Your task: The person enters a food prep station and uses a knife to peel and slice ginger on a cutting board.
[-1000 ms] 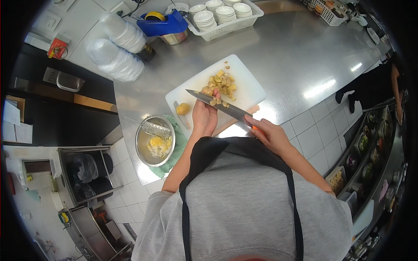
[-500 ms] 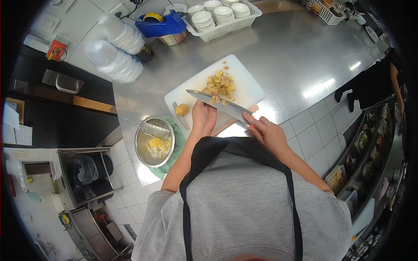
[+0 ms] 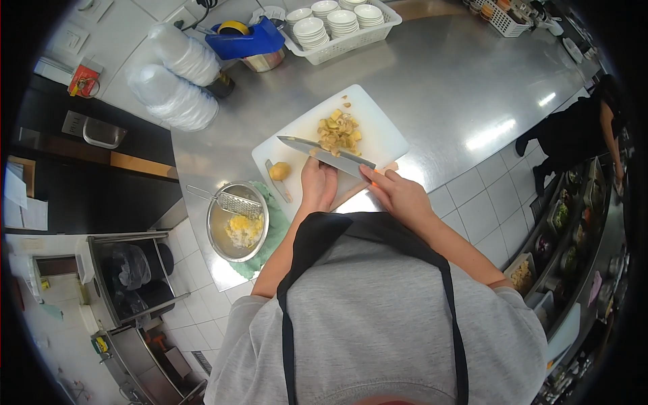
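Observation:
My right hand (image 3: 399,196) is closed around the orange handle of a large kitchen knife (image 3: 331,156). Its blade slants up and left over a white cutting board (image 3: 385,131). Just below the blade, my left hand (image 3: 318,183) has its fingers curled; they are partly hidden, and what they hold cannot be made out. Beyond the blade lies a heap of yellow-brown chopped pieces and peelings (image 3: 339,131). A round yellow-brown lump (image 3: 279,171), perhaps a potato, rests at the board's left, with a small flat-bladed tool (image 3: 278,185) partly beneath it.
Left of the board, a metal bowl (image 3: 213,237) on a green cloth (image 3: 271,229) holds a grater (image 3: 237,204) and yellow and white shreds (image 3: 243,231). Wrapped plastic cups (image 3: 172,98) and a basket (image 3: 351,40) of white dishes stand behind. A person (image 3: 580,128) stands at right.
My right hand and the knife have shifted a little left, and the blade now shows more of its flat side. My left hand stays nearly in place below it.

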Demonstrator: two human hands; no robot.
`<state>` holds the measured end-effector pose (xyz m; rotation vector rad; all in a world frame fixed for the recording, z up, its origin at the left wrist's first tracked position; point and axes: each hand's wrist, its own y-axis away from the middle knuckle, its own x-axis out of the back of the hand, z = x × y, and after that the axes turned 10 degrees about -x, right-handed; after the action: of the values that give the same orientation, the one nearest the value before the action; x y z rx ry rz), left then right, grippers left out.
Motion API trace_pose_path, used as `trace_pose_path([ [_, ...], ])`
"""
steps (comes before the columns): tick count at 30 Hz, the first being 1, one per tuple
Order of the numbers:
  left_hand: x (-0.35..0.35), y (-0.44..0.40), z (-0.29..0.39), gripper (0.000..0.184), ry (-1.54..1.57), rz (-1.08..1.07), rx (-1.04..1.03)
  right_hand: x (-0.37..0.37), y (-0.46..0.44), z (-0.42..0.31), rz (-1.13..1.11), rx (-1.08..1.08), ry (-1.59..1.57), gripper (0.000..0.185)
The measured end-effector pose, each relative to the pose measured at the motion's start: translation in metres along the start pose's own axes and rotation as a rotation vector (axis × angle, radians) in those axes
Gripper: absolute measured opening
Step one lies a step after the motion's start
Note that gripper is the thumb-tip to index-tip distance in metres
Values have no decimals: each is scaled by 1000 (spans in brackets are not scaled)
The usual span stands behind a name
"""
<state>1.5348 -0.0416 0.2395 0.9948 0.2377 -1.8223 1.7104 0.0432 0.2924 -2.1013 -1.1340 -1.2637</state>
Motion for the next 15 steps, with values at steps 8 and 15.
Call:
trace_pose_path([
  [8, -1, 7, -18, 28, 5, -104, 62, 0, -26, -8, 2, -35, -22, 38],
  [15, -1, 2, 6, 37, -26, -217, -1, -3, -36, 14, -34, 92, -450, 37],
])
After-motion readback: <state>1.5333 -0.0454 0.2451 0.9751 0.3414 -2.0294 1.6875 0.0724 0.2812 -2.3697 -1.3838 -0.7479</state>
